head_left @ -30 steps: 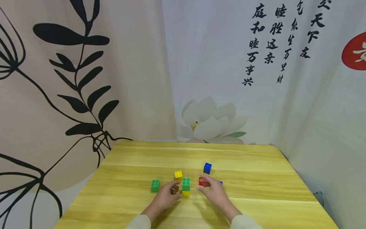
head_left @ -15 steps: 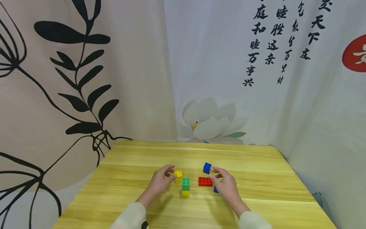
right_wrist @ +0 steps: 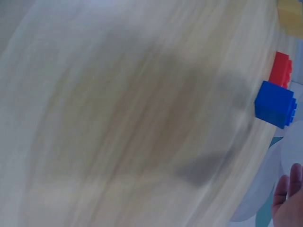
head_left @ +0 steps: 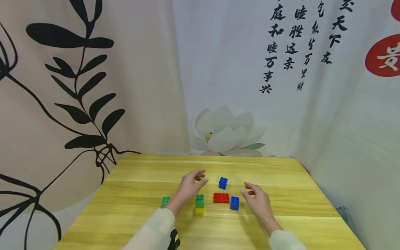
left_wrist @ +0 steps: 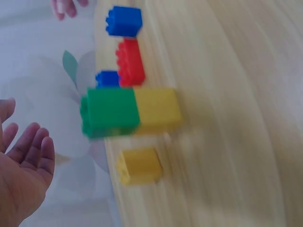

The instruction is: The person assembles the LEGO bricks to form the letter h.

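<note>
While both hands hover empty, fingers relaxed, green-on-yellow stack stands between.

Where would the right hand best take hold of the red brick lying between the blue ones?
Probably pinch the red brick across its two long side faces from above: it lies flat, studs up. The right hand is empty, but the near blue brick sits close by its right end.
</note>
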A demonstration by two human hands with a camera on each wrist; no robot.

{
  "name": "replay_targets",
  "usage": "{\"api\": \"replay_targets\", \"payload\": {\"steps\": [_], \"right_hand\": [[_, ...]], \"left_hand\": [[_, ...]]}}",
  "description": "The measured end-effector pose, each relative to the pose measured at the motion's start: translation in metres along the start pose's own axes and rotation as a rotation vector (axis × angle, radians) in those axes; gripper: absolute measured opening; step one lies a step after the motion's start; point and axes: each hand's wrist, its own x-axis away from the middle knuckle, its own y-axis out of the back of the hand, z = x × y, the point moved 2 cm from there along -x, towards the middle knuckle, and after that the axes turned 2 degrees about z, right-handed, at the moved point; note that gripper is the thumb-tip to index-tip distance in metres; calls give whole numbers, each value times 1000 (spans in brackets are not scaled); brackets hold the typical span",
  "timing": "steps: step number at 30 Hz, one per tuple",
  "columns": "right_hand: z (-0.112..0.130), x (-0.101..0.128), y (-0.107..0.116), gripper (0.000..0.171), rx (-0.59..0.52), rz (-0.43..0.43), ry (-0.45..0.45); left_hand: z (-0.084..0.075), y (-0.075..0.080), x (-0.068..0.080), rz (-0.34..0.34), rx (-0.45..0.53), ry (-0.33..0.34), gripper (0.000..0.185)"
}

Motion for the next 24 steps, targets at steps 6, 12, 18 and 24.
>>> {"api": "replay_targets", "payload": {"steps": [6, 12, 18, 24], "right_hand": [[-14, 2, -6, 49, -23, 62, -55], [-24, 4, -13, 54, -93, 117, -135], [-29, 6, -20, 57, -175, 159, -166], [-35, 5, -28, 61, -225, 190, -184]], "left_hand": [[-15, -28, -15, -13, 61, -20, 40], [-18, -59, -24, -63, 155, 48, 44], [-14, -89, -33, -218, 193, 128, 45], [-5, -110, -44, -365, 116, 181, 48]]}}
